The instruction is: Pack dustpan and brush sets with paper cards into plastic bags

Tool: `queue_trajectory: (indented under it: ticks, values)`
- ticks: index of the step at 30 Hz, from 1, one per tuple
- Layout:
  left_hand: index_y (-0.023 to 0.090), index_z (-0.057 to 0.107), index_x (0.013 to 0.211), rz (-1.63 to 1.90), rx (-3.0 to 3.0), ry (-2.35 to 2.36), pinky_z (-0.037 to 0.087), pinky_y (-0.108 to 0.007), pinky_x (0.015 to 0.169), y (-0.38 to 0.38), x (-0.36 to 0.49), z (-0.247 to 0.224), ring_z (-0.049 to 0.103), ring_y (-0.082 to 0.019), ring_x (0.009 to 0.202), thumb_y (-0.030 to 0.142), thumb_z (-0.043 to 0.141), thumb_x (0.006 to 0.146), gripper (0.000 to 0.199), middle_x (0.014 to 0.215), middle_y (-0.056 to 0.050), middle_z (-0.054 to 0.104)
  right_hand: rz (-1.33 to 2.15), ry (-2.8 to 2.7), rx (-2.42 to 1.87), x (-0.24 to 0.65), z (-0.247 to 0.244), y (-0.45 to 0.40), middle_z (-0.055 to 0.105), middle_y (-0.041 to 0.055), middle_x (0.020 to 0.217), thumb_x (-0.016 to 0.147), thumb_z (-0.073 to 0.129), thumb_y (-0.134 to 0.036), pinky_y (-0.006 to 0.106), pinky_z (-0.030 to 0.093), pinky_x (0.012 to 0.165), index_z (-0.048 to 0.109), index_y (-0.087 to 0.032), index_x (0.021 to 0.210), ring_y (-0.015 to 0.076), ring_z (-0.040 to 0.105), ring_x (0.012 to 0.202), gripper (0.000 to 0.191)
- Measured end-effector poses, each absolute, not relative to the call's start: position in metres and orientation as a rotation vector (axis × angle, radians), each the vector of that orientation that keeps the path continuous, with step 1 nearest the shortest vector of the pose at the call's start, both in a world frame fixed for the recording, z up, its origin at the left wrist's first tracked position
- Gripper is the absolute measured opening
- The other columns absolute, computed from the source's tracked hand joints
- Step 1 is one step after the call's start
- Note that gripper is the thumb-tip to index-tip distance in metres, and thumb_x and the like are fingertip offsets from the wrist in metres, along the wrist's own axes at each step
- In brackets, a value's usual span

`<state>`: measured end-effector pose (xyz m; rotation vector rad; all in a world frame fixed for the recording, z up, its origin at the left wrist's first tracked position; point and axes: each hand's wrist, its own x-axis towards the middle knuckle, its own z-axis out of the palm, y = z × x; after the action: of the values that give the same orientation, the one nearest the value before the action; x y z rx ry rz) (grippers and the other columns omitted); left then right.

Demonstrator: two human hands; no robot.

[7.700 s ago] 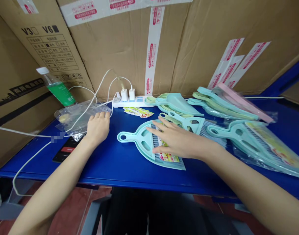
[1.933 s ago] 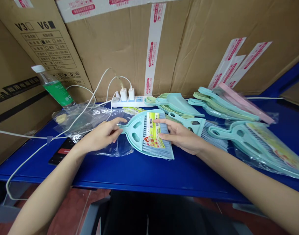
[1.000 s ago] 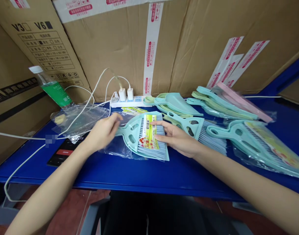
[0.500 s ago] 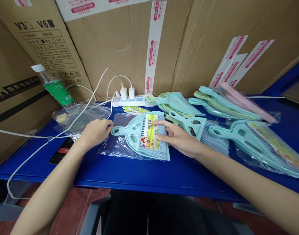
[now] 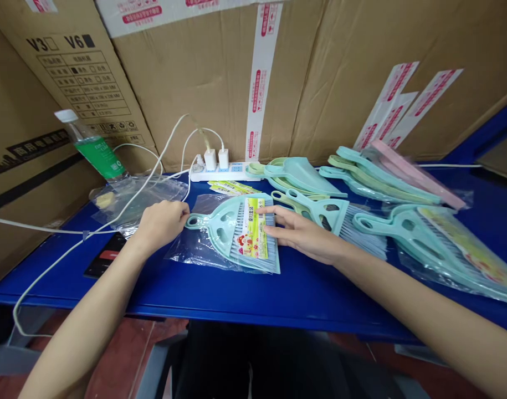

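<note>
In front of me lies a light blue dustpan (image 5: 222, 228) with its small hand brush (image 5: 270, 244) nested in it, bristles to the right. A yellow-green printed card (image 5: 253, 235) covers part of the bristles. A clear plastic bag (image 5: 189, 250) is spread around the handle end of the dustpan. My left hand (image 5: 164, 224) is closed, its fingertips pinching the bag's left edge beside the handle ring. My right hand (image 5: 305, 233) grips the wide right side of the dustpan and brush, fingers reaching over the card's edge; some of its fingers are hidden.
Loose dustpans (image 5: 303, 174) and a brush (image 5: 363, 233) lie at right, with a bagged set (image 5: 436, 244) and stacked dustpans (image 5: 386, 174) beyond. At left are a phone (image 5: 106, 255), crumpled plastic bags (image 5: 147, 194), a bottle (image 5: 97, 152) and white cables. A power strip (image 5: 220, 173) sits behind cards (image 5: 236, 187).
The dustpan with its brush and card has shifted slightly left, further over the bag, with my right hand on it. My left hand has hardly moved.
</note>
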<state>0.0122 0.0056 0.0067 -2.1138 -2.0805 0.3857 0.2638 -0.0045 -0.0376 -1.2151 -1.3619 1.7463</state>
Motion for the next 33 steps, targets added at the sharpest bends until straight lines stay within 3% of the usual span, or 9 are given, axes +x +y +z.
queue_trajectory:
  ticks: [9,16,26,30,33]
  values:
    - [0.023,0.069,0.1,0.404,-2.07,-2.088,0.05,-0.033,0.074,0.005,0.01,0.007,0.069,-0.03,0.098,0.026,0.039,0.091,0.032,0.1,-0.009,0.074,1.729,-1.413,-1.191,0.266,-0.042,-0.002,0.051,-0.0018,0.089,0.086,0.059,-0.014,0.037,0.053,0.096,0.05,-0.026,0.119,0.0139,0.063,0.093,0.036]
    - [0.021,0.069,0.1,0.42,-2.073,-2.062,0.05,-0.033,0.071,0.003,0.012,0.008,0.069,-0.031,0.096,0.025,0.038,0.091,0.032,0.098,-0.01,0.074,1.61,-1.545,-1.232,0.266,-0.046,-0.001,0.052,-0.0003,0.093,0.08,0.064,-0.016,0.04,0.053,0.094,0.052,-0.024,0.112,0.0167,0.064,0.092,0.036]
    - [0.02,0.07,0.096,0.436,-2.087,-2.023,0.049,-0.034,0.067,0.001,0.015,0.006,0.07,-0.033,0.091,0.02,0.037,0.09,0.034,0.094,-0.012,0.074,1.414,-1.599,-1.214,0.26,-0.061,0.003,0.045,-0.0038,0.085,0.079,0.063,-0.018,0.036,0.057,0.077,0.055,-0.023,0.106,0.0138,0.066,0.075,0.028]
    - [0.018,0.068,0.096,0.165,-2.083,-1.899,0.049,-0.032,0.061,0.001,0.011,0.0,0.07,-0.029,0.085,0.02,0.037,0.091,0.032,0.095,-0.011,0.071,1.381,-1.625,-1.183,0.26,-0.063,0.004,0.046,-0.0035,0.085,0.08,0.063,-0.02,0.036,0.058,0.076,0.057,-0.024,0.108,0.0139,0.066,0.076,0.029]
    - [0.02,0.064,0.111,-0.179,-2.396,-1.558,0.05,-0.029,0.063,-0.001,0.01,-0.004,0.066,-0.021,0.082,0.025,0.036,0.094,0.033,0.098,-0.008,0.065,1.36,-1.632,-1.184,0.261,-0.064,0.004,0.045,-0.0039,0.085,0.081,0.062,-0.02,0.033,0.059,0.073,0.056,-0.023,0.109,0.0129,0.065,0.073,0.029]
